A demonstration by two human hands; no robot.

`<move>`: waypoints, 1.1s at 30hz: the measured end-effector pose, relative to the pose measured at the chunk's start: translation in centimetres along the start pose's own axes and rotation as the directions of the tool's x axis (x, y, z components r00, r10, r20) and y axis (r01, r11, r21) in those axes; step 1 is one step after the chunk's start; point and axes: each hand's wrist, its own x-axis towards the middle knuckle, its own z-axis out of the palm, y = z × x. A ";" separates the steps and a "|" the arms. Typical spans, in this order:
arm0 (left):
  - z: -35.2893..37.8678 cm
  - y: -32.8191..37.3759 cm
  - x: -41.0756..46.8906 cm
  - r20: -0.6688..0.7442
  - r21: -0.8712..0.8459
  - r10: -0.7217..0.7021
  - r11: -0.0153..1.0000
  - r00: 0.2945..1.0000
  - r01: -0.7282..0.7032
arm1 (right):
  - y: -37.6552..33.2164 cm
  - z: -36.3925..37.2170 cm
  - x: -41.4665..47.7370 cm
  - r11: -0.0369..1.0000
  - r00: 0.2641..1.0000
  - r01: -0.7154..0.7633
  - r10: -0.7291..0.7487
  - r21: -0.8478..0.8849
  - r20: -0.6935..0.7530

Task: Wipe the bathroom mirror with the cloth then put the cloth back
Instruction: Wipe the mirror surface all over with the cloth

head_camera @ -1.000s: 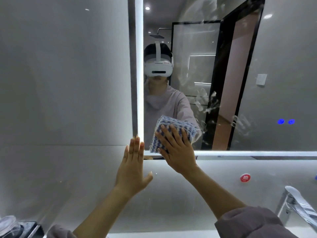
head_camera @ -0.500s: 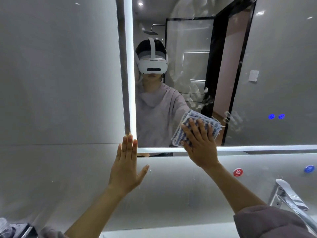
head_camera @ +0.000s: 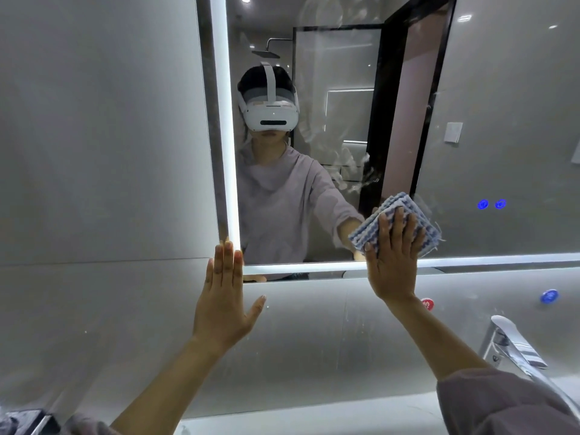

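The bathroom mirror (head_camera: 489, 98) has a lit edge strip and smears around its lower middle. A folded blue-and-white cloth (head_camera: 422, 224) lies flat against the glass near the mirror's bottom edge. My right hand (head_camera: 392, 262) presses on it with the fingers spread, covering its lower left part. Flat on the grey wall, my left hand (head_camera: 224, 296) rests at the mirror's bottom-left corner, fingers together, holding nothing.
A chrome tap (head_camera: 514, 346) juts out at the lower right. On the wall under the mirror sit a red sticker (head_camera: 426, 303) and a blue sticker (head_camera: 549, 296). Two blue lit icons (head_camera: 491, 204) glow on the glass. A dark object (head_camera: 22, 419) sits at the bottom-left corner.
My right hand has slid the cloth to the right along the mirror's lower edge, from near the left corner to the middle. My left hand has stayed on the wall.
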 end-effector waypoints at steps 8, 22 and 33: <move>0.3 0.3 0.0 -0.006 -0.020 -0.019 1.000 1.000 0.019 | -4.4 0.7 0.9 0.998 0.998 0.057 -0.057 0.039 -0.021; -0.2 0.2 0.1 0.030 -0.043 -0.014 0.999 0.999 0.016 | -14.4 1.5 3.1 0.880 0.884 0.468 -0.465 -0.079 0.053; -0.4 -0.4 -0.1 0.024 -0.057 0.047 0.997 0.999 -0.046 | -11.0 0.3 3.5 0.857 0.870 0.493 -0.482 -0.150 0.103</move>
